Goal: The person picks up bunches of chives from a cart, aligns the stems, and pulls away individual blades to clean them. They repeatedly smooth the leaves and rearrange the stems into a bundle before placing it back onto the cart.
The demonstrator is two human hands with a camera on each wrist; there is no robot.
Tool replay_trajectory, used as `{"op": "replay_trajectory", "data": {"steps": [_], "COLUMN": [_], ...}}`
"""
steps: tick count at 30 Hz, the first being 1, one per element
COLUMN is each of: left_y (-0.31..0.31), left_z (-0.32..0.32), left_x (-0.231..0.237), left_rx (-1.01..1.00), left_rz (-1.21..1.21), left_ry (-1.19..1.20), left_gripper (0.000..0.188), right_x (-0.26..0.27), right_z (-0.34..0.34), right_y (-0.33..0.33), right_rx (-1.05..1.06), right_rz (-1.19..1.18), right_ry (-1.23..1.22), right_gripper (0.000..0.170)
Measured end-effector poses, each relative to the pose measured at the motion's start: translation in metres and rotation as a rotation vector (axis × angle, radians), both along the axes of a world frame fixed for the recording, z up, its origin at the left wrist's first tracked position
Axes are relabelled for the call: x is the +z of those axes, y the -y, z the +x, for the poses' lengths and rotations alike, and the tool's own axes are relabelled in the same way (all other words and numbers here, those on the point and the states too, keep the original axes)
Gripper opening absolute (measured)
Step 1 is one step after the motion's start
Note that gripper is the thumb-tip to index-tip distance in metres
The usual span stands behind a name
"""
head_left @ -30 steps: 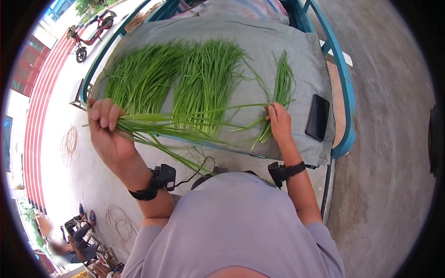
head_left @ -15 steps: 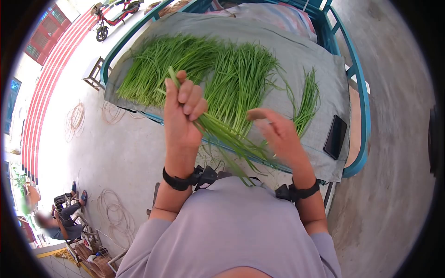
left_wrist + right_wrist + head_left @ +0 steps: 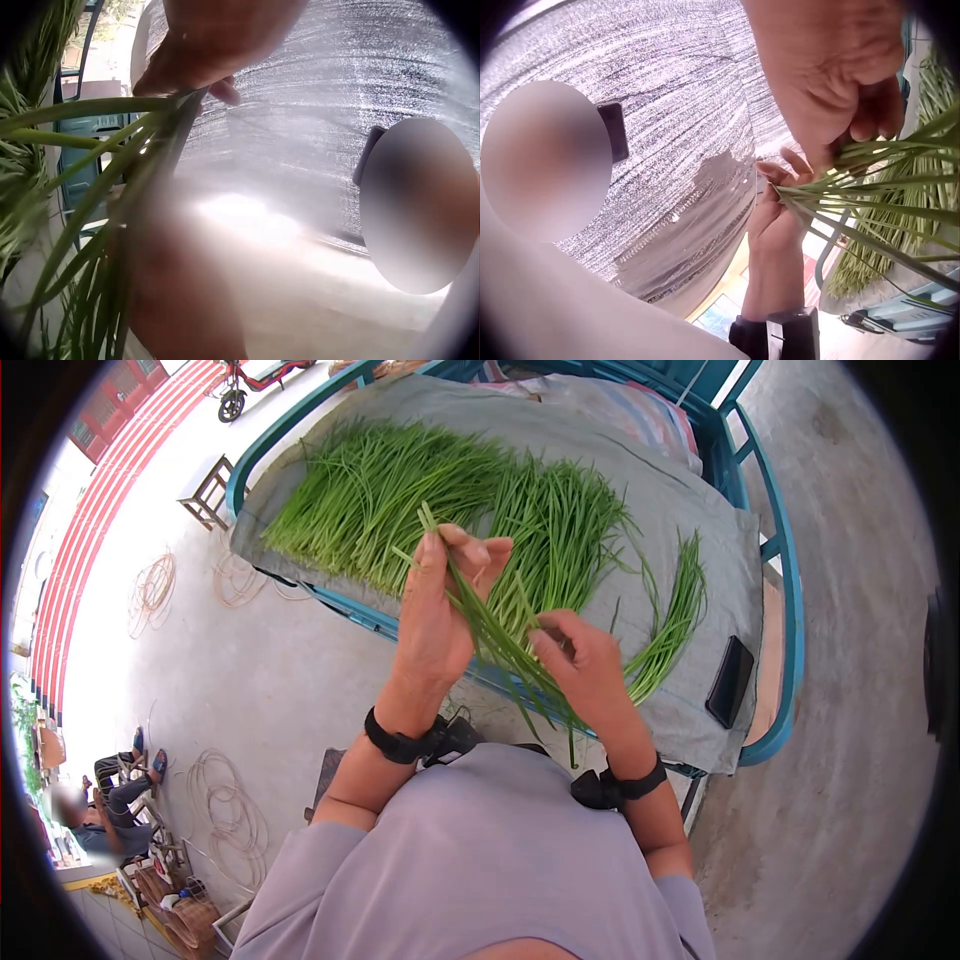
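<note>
Long green stalks point(image 3: 489, 632) run slantwise from my left hand point(image 3: 437, 615), which pinches them near their pale ends between thumb and fingers. My right hand point(image 3: 588, 668) has thumb and fingertips bent onto the same stalks lower down, also seen in the right wrist view, where the right hand point(image 3: 840, 82) grips the stalks point(image 3: 889, 180). Behind both hands, two wide piles of green stalks, a left pile point(image 3: 385, 495) and a middle pile point(image 3: 560, 525), lie on a grey cloth point(image 3: 640, 470). A smaller bunch point(image 3: 675, 622) lies on the cloth to the right.
A black phone point(image 3: 730, 682) rests at the cloth's right edge. Blue rails point(image 3: 786, 620) frame the cart bed, with a striped sack point(image 3: 640, 412) at its back. A small stool point(image 3: 207, 495) stands left of it, coiled cord point(image 3: 228, 810) lies on the ground, and a seated person is at lower left.
The left hand has moved right, bringing the stalks with it. The right hand left the small bunch's near end, moved in a blur, and is now at the held stalks. The view has shifted.
</note>
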State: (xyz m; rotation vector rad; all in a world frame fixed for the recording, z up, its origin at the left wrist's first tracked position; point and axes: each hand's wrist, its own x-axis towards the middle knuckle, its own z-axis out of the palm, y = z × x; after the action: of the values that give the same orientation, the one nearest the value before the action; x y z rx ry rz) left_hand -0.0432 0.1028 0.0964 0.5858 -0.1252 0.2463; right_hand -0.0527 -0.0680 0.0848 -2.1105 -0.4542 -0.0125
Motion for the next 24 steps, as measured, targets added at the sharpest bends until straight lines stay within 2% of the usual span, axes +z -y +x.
{"op": "replay_trajectory", "data": {"steps": [1, 2, 4, 5, 8, 9, 13, 19, 21, 24], "left_y": [-0.001, -0.003, -0.012, -0.015, 0.003, 0.008, 0.023, 0.023, 0.024, 0.027], "left_z": [0.001, 0.002, 0.005, 0.005, -0.004, -0.005, -0.008, -0.009, -0.007, -0.008], "left_x": [-0.003, -0.006, -0.022, -0.028, -0.019, -0.022, -0.024, -0.022, -0.028, -0.028], "left_rx": [-0.004, -0.007, -0.183, -0.27, -0.194, -0.183, -0.253, -0.292, -0.304, -0.216], "left_rz": [-0.023, -0.045, -0.109, -0.139, 0.099, 0.199, 0.273, 0.273, 0.274, 0.238], "left_ry": [-0.008, -0.017, 0.03, 0.055, -0.172, -0.184, -0.173, -0.124, -0.131, -0.147], "left_gripper": [0.025, 0.025, 0.026, 0.026, 0.03, 0.031, 0.036, 0.037, 0.037, 0.036], "right_x": [-0.002, -0.004, -0.008, -0.007, 0.002, 0.008, 0.004, -0.004, -0.009, -0.002], "right_z": [0.0, 0.001, 0.004, 0.004, 0.001, -0.002, -0.001, 0.004, 0.007, 0.005], "right_y": [0.0, 0.001, 0.003, 0.004, 0.0, -0.005, -0.019, -0.021, -0.024, -0.024], "right_rx": [-0.064, -0.138, -0.282, -0.256, -0.169, -0.132, -0.08, -0.096, -0.057, -0.048], "right_rz": [-0.084, -0.046, 0.031, 0.091, 0.219, 0.226, 0.244, 0.233, 0.299, 0.151], "right_ry": [0.112, 0.08, 0.022, 0.021, 0.016, 0.021, 0.042, -0.018, 0.047, 0.0], "right_gripper": [0.023, 0.022, 0.02, 0.019, 0.02, 0.021, 0.024, 0.021, 0.02, 0.018]}}
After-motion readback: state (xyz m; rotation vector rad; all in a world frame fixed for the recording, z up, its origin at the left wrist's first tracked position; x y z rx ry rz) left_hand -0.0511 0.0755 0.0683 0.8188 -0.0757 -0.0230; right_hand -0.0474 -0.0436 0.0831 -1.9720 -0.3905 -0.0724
